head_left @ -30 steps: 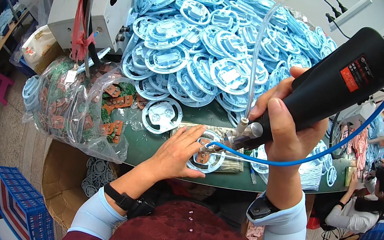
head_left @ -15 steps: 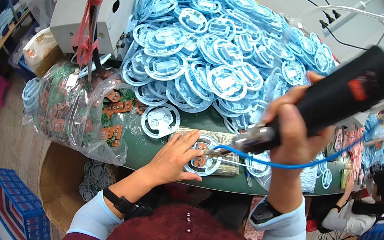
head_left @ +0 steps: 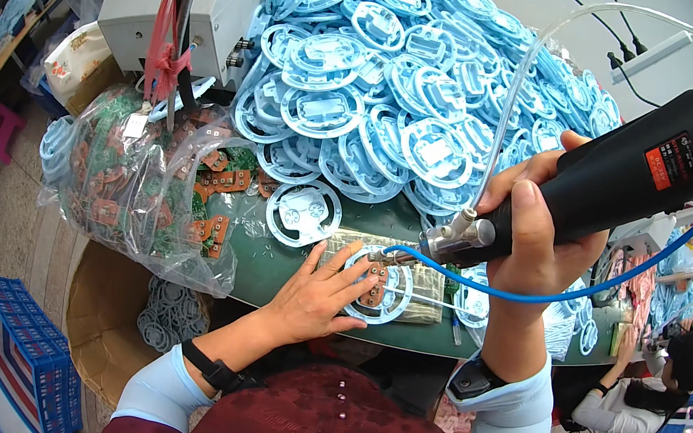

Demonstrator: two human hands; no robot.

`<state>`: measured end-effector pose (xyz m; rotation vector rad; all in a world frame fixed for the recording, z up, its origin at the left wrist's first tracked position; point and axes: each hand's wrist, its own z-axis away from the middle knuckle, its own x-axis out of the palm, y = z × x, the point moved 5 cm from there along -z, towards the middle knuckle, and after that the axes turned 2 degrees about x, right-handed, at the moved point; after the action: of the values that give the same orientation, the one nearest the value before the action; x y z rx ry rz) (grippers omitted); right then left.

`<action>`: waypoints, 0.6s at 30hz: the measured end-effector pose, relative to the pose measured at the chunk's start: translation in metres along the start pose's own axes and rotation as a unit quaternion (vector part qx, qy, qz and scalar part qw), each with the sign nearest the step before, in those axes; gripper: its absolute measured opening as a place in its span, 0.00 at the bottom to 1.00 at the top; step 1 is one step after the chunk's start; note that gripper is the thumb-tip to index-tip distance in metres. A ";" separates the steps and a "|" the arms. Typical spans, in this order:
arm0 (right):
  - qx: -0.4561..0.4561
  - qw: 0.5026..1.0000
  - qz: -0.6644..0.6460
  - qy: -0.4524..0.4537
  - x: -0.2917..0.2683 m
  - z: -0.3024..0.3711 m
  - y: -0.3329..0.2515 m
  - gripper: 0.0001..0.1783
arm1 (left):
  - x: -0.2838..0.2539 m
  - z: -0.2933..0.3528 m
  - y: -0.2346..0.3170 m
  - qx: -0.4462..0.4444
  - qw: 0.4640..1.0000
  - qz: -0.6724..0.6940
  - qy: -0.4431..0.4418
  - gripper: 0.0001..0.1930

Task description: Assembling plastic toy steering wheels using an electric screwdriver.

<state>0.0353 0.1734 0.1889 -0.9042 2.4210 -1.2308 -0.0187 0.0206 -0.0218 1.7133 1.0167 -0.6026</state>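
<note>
My right hand (head_left: 543, 219) is wrapped round a black electric screwdriver (head_left: 620, 186) with a metal nose and a blue air hose. The tool is tilted, its tip down at a brown circuit board (head_left: 374, 285). That board sits inside a light blue plastic ring (head_left: 391, 311), which lies on a flat tan pad (head_left: 426, 298). With fingers spread, my left hand (head_left: 317, 293) rests flat on the ring's left side, its fingertips by the board. Just beyond it lies another light blue ring part (head_left: 304, 214). Whether the tip touches a screw is too small to tell.
A large heap of light blue rings (head_left: 420, 84) covers the back of the green table (head_left: 257, 244). At left are a clear bag of circuit boards (head_left: 143, 195) and a grey machine box (head_left: 190, 1). A cardboard box (head_left: 105, 306) stands below. Another person (head_left: 644, 386) sits far right.
The screwdriver's tip has shifted up the circuit board, toward its far end, and the tool shows more clearly now. My left hand stays on the ring. The whole view has shifted slightly.
</note>
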 end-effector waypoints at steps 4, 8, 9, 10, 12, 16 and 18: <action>0.003 1.000 0.008 -0.003 -0.001 0.000 0.003 0.28 | 0.000 0.000 0.000 0.000 1.000 0.004 0.002 0.36; 0.008 1.000 0.003 0.006 -0.001 0.000 0.005 0.28 | 0.002 0.001 -0.001 0.003 1.000 0.003 0.004 0.39; 0.008 1.000 0.002 0.007 0.000 0.000 0.005 0.27 | 0.002 0.001 -0.001 0.003 1.000 0.004 0.003 0.39; 0.009 1.000 0.000 0.008 0.000 0.000 0.005 0.26 | 0.002 0.000 -0.001 0.003 1.000 0.004 0.003 0.39; 0.006 1.000 -0.007 0.004 -0.001 -0.001 0.007 0.25 | 0.001 0.000 -0.001 0.003 1.000 0.006 0.006 0.39; 0.012 0.999 -0.033 0.000 -0.004 0.002 0.011 0.23 | 0.000 0.001 -0.001 -0.004 1.000 0.014 0.010 0.34; 0.005 0.999 -0.034 0.002 -0.004 0.005 0.011 0.23 | 0.002 0.000 -0.001 0.007 1.000 0.019 0.013 0.32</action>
<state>0.0362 0.1774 0.1766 -0.9899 2.4028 -1.2695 -0.0188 0.0209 -0.0237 1.7526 0.9966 -0.5654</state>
